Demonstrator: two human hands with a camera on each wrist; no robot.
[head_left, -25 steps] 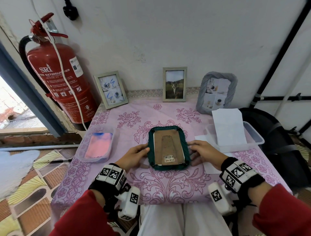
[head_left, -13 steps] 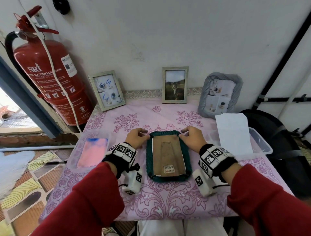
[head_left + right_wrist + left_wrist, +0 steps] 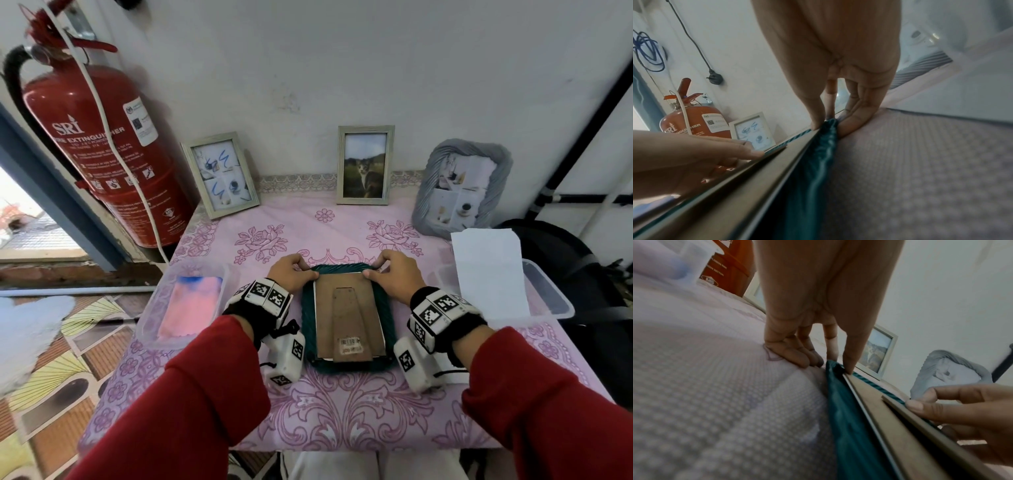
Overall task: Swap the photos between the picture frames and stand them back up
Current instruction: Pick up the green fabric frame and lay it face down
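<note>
A: Where's the green frame (image 3: 348, 317)?
B: Face down mid-tabletop (image 3: 329, 421), backing board (image 3: 347, 320) up. Left hand (image 3: 291, 274) and right hand (image 3: 397, 274) pinch its far corners, thumbs on the board's edge.
A: How will it handle?
B: Light and rigid, I'd guess, with glass inside, so fragile. The thin board may flex; lift it at both corners together, not by one

A home corner: floral tablecloth (image 3: 342, 404), framed cat photo (image 3: 365, 165), patterned floor tiles (image 3: 51, 387).
</note>
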